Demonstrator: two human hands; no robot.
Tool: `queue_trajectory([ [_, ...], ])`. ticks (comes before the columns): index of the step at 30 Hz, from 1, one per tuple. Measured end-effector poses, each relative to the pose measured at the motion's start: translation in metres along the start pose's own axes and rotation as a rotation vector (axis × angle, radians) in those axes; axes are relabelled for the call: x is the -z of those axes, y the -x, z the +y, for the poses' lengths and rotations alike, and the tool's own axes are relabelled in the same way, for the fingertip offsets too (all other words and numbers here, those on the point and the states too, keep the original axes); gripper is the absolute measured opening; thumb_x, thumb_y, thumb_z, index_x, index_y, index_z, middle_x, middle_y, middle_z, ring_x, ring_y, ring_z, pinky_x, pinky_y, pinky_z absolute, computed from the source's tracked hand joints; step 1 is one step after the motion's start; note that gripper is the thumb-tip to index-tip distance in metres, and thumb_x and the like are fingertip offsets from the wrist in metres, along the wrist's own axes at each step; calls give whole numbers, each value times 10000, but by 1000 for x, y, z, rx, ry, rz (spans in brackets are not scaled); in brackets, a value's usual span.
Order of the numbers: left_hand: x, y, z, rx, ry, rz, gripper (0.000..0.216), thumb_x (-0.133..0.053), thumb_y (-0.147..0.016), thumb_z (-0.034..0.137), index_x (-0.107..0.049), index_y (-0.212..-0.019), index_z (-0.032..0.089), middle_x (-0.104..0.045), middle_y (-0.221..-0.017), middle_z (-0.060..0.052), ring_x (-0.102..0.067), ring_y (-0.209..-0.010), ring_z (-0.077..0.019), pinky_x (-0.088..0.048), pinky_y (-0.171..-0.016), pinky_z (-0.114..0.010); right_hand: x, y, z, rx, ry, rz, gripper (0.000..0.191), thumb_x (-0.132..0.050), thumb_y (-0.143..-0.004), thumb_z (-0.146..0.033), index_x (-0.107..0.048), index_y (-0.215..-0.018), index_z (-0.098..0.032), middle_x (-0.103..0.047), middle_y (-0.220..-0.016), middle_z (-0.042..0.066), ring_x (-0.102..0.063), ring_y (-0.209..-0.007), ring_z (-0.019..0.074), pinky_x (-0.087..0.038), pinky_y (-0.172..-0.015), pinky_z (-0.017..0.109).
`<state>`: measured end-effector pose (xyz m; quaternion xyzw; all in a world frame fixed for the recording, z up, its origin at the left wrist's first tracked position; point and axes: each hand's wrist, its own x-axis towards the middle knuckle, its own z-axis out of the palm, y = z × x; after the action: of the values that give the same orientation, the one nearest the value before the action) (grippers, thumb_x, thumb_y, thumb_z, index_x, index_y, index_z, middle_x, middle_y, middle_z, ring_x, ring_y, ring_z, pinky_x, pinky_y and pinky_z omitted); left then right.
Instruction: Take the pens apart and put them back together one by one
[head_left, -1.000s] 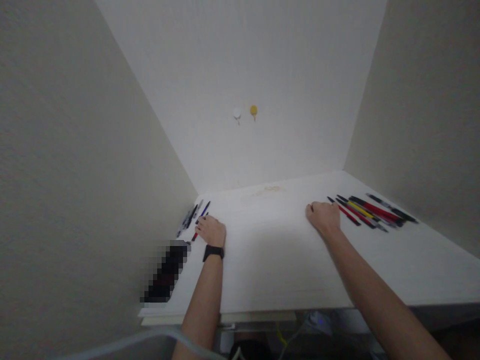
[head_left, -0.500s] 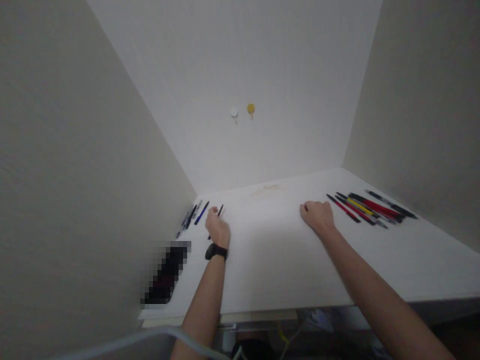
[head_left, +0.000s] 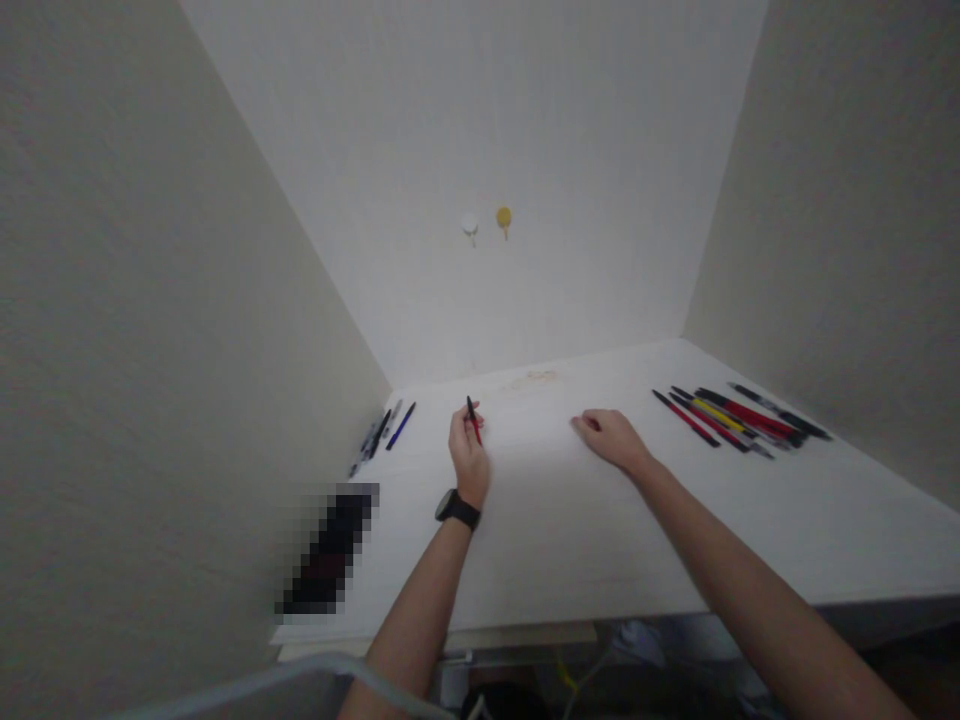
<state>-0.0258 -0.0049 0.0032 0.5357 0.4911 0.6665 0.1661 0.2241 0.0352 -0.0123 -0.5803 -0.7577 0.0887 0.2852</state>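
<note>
left hand (head_left: 469,455) grips red pen (head_left: 473,420) | right hand (head_left: 611,438) clenched | pens (head_left: 739,418) line right desk (head_left: 555,530) edge

Only one view here, worn on the person's head, facing forward and down over the white worktop (head_left: 570,540) into a walled corner. It sits close: both forearms run in from the near edge, and the red pen (head_left: 473,420) in the left hand (head_left: 469,455) is easy to make out, the right hand (head_left: 611,438) beside it. The far wall (head_left: 480,120) fills the upper half; side walls crowd in left and right.
</note>
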Motion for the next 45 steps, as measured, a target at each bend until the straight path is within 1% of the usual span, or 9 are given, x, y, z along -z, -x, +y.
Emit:
queue_trajectory([
  [5, -7, -4, -11, 115, 253, -7, 183, -593, -828, 304, -524, -959, 196, -557, -850, -25, -552, -780, -132, -457, -743, -252, -8, -2, -9, 66, -430, -61, 365, -432, -889, -442, -557, -675, -175, -463, -565, -23, -416, -563, 131, -284, -546, 250],
  [11, -12, 0, -13, 240, 452, -305, 269, -699, -757, 341, -533, -880, 169, -602, -789, -18, -559, -702, -116, -432, -661, -237, -15, 7, -46, 286, -730, -293, 403, -436, -910, -494, -638, -840, -153, -547, -726, 11, -475, -691, 134, -364, -636, 245],
  [15, -13, 3, -10, 299, 547, -431, 303, -751, -717, 320, -561, -886, 156, -657, -842, -49, -598, -766, -138, -438, -724, -257, -21, 12, -55, 286, -847, -506, 468, -459, -893, -555, -649, -837, -131, -488, -631, -14, -426, -570, 106, -330, -547, 234],
  [22, -11, 3, -8, 414, 718, -498, 346, -695, -777, 416, -647, -978, 139, -668, -887, -78, -601, -818, -161, -434, -774, -290, -12, 15, -57, 200, -985, -591, 423, -538, -856, -535, -636, -762, -134, -463, -588, -32, -372, -512, 79, -270, -500, 227],
  [29, -10, 4, -10, 446, 709, -463, 364, -704, -772, 429, -657, -991, 142, -654, -876, -66, -572, -770, -135, -417, -726, -262, -11, 16, -59, 141, -997, -662, 371, -566, -844, -486, -645, -760, -134, -475, -570, -35, -373, -483, 73, -253, -472, 222],
  [34, -11, 4, -12, 419, 700, -479, 305, -700, -783, 420, -645, -880, 137, -613, -783, -29, -505, -679, -94, -384, -664, -227, -13, 16, -59, 147, -1059, -677, 368, -574, -854, -468, -641, -731, -129, -533, -621, -10, -426, -531, 81, -298, -500, 219],
  [38, -11, 4, -12, 421, 689, -487, 302, -714, -769, 421, -620, -805, 136, -593, -732, -16, -490, -656, -91, -371, -635, -220, -11, 18, -60, 185, -1129, -769, 432, -471, -923, -484, -687, -921, -110, -620, -682, 37, -506, -592, 106, -357, -552, 231],
  [41, -12, 4, -11, 415, 643, -498, 348, -747, -721, 453, -628, -787, 133, -611, -727, -28, -504, -658, -105, -378, -635, -233, -11, 18, -59, 179, -1172, -843, 448, -481, -925, -486, -662, -1088, -110, -603, -630, 13, -515, -560, 105, -379, -558, 235],
  [45, -11, 4, -13, 382, 574, -495, 389, -762, -683, 491, -654, -772, 128, -653, -727, -53, -515, -646, -117, -385, -641, -249, -14, 17, -56, 186, -1187, -902, 423, -511, -911, -491, -670, -970, -104, -623, -632, 24, -545, -552, 107, -401, -560, 238],
])
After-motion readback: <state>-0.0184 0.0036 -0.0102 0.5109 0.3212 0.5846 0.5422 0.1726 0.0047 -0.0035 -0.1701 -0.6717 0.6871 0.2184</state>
